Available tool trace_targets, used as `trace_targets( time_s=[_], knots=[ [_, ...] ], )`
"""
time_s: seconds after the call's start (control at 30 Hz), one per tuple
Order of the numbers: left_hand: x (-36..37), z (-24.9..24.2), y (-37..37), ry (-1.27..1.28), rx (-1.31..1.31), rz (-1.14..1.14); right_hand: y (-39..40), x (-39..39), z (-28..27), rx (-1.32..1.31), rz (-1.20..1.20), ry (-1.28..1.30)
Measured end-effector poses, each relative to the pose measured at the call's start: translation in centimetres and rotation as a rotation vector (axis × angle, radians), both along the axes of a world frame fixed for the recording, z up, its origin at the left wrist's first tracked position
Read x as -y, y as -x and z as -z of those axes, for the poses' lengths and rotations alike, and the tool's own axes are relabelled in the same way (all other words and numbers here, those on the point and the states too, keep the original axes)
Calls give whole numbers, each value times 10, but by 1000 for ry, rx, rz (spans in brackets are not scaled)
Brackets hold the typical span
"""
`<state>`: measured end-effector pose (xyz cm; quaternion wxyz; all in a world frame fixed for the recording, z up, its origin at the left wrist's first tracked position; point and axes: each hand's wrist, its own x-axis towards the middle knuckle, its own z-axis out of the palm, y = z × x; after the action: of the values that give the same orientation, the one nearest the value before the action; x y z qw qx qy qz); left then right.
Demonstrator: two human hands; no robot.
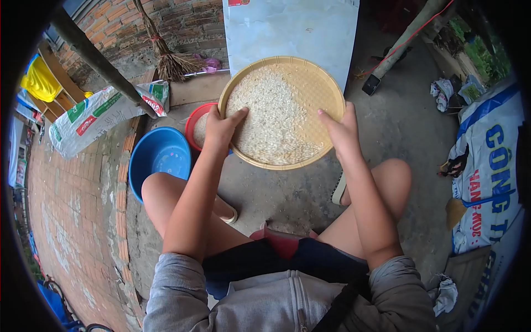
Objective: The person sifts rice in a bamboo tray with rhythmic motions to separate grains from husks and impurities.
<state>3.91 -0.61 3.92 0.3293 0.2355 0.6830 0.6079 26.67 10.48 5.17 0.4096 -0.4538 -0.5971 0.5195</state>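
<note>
A round woven winnowing basket (323, 91) is held out in front of me above the concrete floor. Pale grain that looks like rice (271, 110) covers its left and middle part, while the weave shows bare at the upper right. My left hand (222, 128) grips the left rim, thumb over the inside edge. On the right rim, my right hand (344, 128) has the same hold, thumb inside. The fingers of both hands are mostly hidden under the basket. Just left of the basket, partly behind my left hand, stands a red basin (191, 126) with grain in it.
A blue basin (160, 160) sits by my left knee. At the left lies a white printed sack (94, 119) beside a leaning pole (99, 58). A straw broom (168, 61) leans on the brick wall. A white panel (293, 33) stands ahead, and a printed banner (487, 166) is at right.
</note>
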Motion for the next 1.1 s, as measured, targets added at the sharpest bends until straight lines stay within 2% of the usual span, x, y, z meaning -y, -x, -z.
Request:
trace_targets(
  time_s=[0.03, 0.07, 0.13, 0.17, 0.23, 0.27, 0.33, 0.37, 0.5, 0.53, 0.63, 0.67, 0.77, 0.8, 0.87, 0.93, 1.0, 1.03, 1.07, 1.1],
  knots=[
    [-2, 4, 13, -68, 71, -12, 7, 11, 6, -44, -31, -112],
    [-1, 7, 26, -8, 28, -16, 11, 17, 18, -51, -52, -220],
    [0, 12, 30, -79, 25, -30, 13, 11, 23, -68, -66, -204],
    [0, 17, 25, -45, -57, -61, 12, 3, 21, -78, -58, -200],
    [4, 17, -6, -55, -153, -97, 6, -19, 15, -94, 1, 113],
    [4, 26, -14, -23, -228, -114, 3, -23, 13, -94, 1, 114],
    [7, 19, -13, -63, -196, -54, 2, -26, 6, -75, 4, 131],
    [7, 14, -7, -60, -123, -48, 5, -19, 8, -69, 33, 107],
    [6, 12, 43, -46, 73, -109, 16, 26, 20, 50, -94, -185],
    [7, 7, 46, -13, 121, -128, 15, 25, 17, 44, -93, -181],
    [11, 0, 4, -119, 228, -190, 6, 4, -3, -42, -73, 104],
    [8, 17, -9, -117, 246, -214, 3, -6, -5, -44, -72, 107],
    [9, 14, -15, -86, 402, -153, -3, -13, -14, -28, -51, 140],
    [8, 8, -4, -70, 469, -119, -1, -5, -13, -17, -52, 133],
    [7, -6, 15, -60, 562, -119, 7, 19, -3, 63, -21, -96],
    [8, -10, 28, -49, 492, -93, 11, 23, 10, -20, -31, -186],
    [9, -10, 18, -14, 464, -152, 9, 14, 12, -51, -64, -129],
    [9, 0, 10, -42, 429, -159, 5, 9, -7, 32, -51, 21],
    [8, 11, 1, -70, 398, -165, 1, -5, 1, -7, -20, 30],
    [9, 4, -14, -66, 307, -152, -4, -16, 0, -23, -14, 82]
  ],
)
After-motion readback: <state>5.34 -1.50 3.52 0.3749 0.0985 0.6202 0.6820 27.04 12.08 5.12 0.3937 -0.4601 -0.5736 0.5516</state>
